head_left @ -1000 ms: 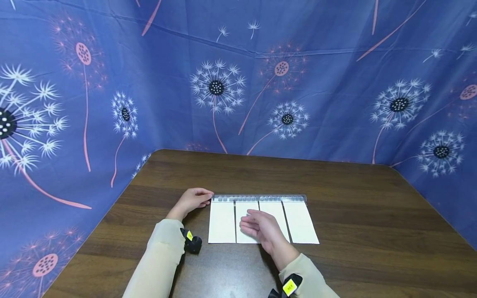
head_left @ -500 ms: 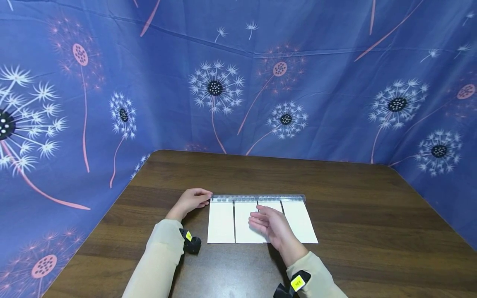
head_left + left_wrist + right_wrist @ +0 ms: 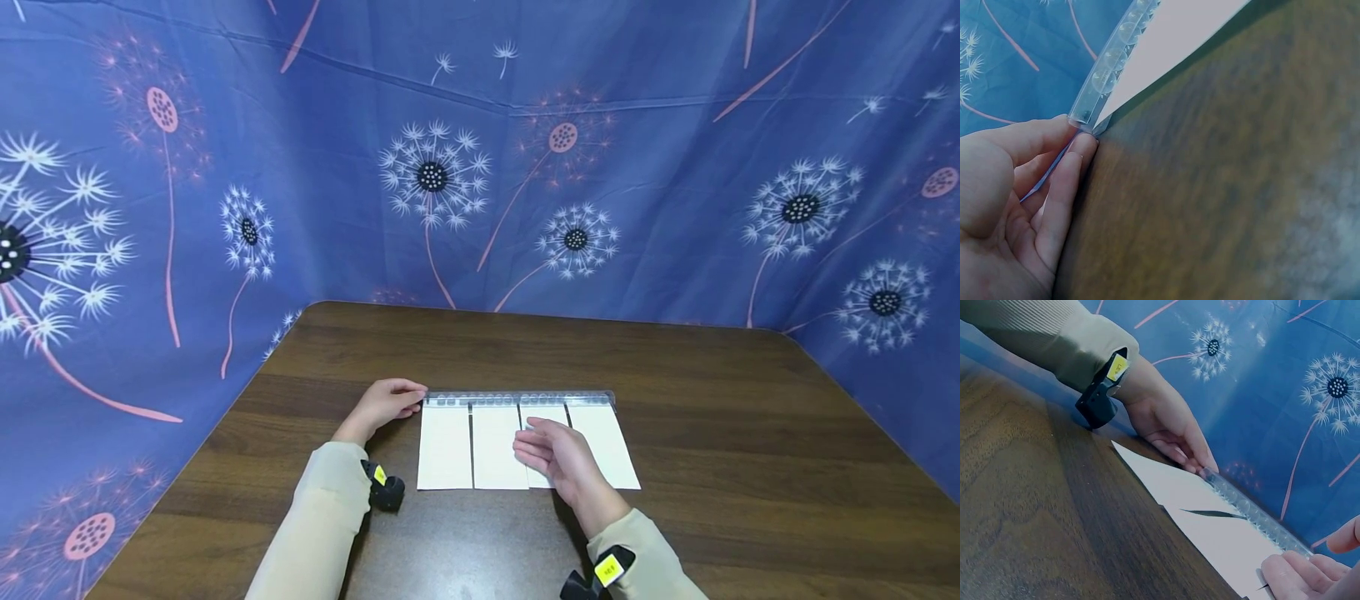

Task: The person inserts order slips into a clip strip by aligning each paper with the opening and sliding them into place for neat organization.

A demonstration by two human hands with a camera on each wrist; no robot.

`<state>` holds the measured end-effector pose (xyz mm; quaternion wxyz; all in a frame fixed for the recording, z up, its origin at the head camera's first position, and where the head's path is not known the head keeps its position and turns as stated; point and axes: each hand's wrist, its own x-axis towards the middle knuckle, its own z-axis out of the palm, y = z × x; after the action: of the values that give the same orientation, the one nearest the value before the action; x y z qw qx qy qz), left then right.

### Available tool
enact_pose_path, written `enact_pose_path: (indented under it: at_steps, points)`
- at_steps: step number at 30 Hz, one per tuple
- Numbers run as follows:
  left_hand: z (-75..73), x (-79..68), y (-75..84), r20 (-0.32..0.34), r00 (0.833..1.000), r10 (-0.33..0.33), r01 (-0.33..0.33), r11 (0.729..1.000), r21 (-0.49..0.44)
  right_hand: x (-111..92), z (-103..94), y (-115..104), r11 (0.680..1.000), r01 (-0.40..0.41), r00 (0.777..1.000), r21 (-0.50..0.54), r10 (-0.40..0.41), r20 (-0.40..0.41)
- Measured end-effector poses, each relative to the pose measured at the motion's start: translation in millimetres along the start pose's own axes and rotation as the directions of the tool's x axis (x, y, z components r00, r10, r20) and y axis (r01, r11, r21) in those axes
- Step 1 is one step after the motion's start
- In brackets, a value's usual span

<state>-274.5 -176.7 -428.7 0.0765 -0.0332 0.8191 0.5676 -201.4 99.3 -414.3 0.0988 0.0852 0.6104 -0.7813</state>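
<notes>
A wide flat pad lies on the table: upright white paper panels [image 3: 446,450] side by side, with dark narrow gaps between them. Along their far edge runs a clear plastic strip [image 3: 555,398] with round ring shapes inside. At the strip's left end, my left hand [image 3: 384,407] pinches the corner between thumb and fingers; the left wrist view shows the fingertips on the clear plastic [image 3: 1102,81]. My right hand [image 3: 564,462] is over the right-centre panels, fingers loosely extended and hiding part of them. In the right wrist view its fingertips overlap the paper near the strip.
The brown wooden table [image 3: 750,433] extends around the pad on all sides. A blue cloth with dandelion prints [image 3: 645,150] hangs behind and beside it. Each wrist wears a black camera mount [image 3: 387,493] with a yellow label.
My right hand has slid to the right across the panels, uncovering the second panel from the left. The left hand has kept its pinch on the strip's end.
</notes>
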Motion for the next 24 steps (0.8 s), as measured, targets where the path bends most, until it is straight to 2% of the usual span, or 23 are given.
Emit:
enact_pose_path:
  at_steps: [15, 24]
  points:
    - [-1.3, 2.8, -1.2, 0.023, 0.999, 0.031, -0.031, 0.999, -0.018, -0.5, -6.1, -6.2, 0.999, -0.001, 1.000, 0.038, 0.002, -0.014]
    - [-10.7, 0.3, -6.7, 0.008, 1.000, 0.018, -0.017, 0.989, -0.150, 2.3, -19.3, -10.2, 0.997, -0.006, 0.999, 0.076, 0.009, -0.034]
